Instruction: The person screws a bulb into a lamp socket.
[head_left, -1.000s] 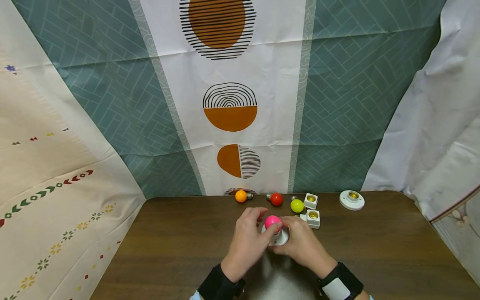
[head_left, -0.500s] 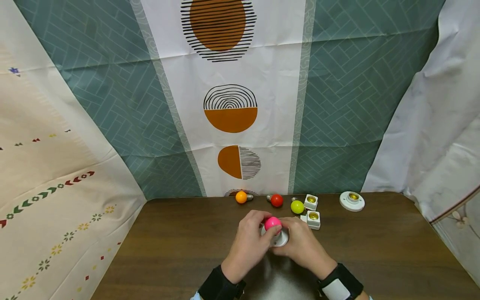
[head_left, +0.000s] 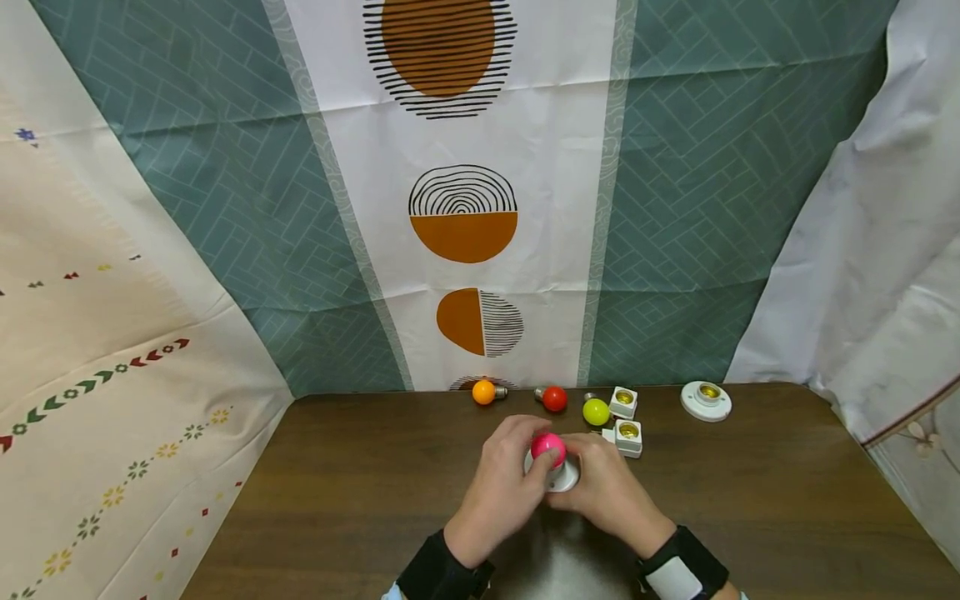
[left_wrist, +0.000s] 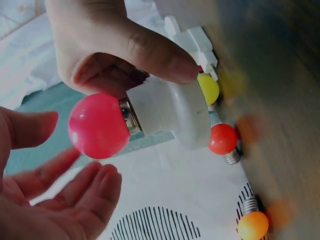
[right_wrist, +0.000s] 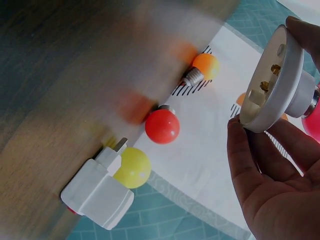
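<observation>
My right hand (head_left: pixel 606 487) grips a white round lamp holder (right_wrist: pixel 275 95) by its flanged base, thumb on one side and fingers on the other. It is held above the table, with its underside and brass contacts visible in the right wrist view. A pink light bulb (left_wrist: pixel 99 126) sits in the holder's socket, a strip of its metal cap showing. My left hand (head_left: pixel 498 479) is cupped around the bulb. In the left wrist view its thumb stands apart from the glass, and the loosely bent fingers (left_wrist: pixel 95 190) lie close beside the bulb.
Along the table's (head_left: pixel 360 492) back edge lie an orange bulb (head_left: pixel 483 392), a red bulb (head_left: pixel 554 398) and a yellow bulb (head_left: pixel 596 411). Two white square sockets (head_left: pixel 628 435) stand beside the yellow one. Another round lamp holder (head_left: pixel 706 402) sits farther right, before the hanging cloth.
The left fingers shift slightly around the pink bulb. The right hand keeps its grip on the lamp holder in nearly the same place.
</observation>
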